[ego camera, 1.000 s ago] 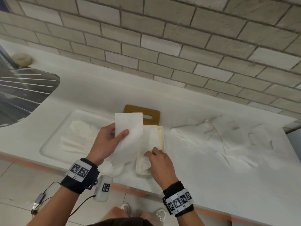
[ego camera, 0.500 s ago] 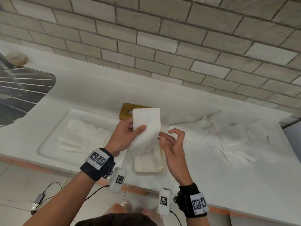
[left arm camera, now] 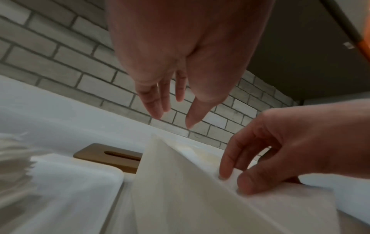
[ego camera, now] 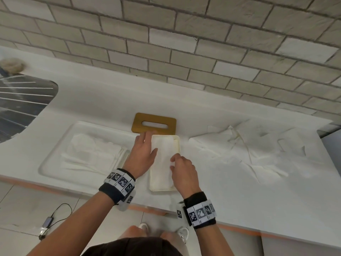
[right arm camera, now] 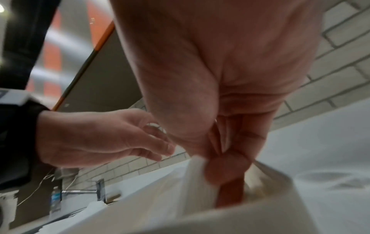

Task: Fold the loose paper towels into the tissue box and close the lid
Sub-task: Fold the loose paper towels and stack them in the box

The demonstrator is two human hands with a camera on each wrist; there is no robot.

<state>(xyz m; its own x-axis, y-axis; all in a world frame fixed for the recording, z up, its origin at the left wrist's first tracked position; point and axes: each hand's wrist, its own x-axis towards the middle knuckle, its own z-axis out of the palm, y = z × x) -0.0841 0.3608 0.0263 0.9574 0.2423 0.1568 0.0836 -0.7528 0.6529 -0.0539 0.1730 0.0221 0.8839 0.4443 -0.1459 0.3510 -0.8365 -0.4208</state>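
On the long white desk [ego camera: 221, 191], a heap of crumpled loose white paper towels [ego camera: 245, 152] still waits at the right, so most folding is judged undone; more white sheets lie in a shallow recessed tray [ego camera: 55, 154] at the left. Between them sits the open cream rectangular tissue box [ego camera: 178, 146], with 1 folded white paper towel [ego camera: 162, 156] laid inside. Behind it lies the brown wooden slotted lid [ego camera: 154, 123], not yet fitted. As for grip, the left hand [ego camera: 142, 157] hovers with straight, relaxed fingers, holding nothing; the right hand [ego camera: 184, 172] pinches the towel's edge in the box. No brand or readable writing shows, only square-patterned wristband markers [ego camera: 120, 180].
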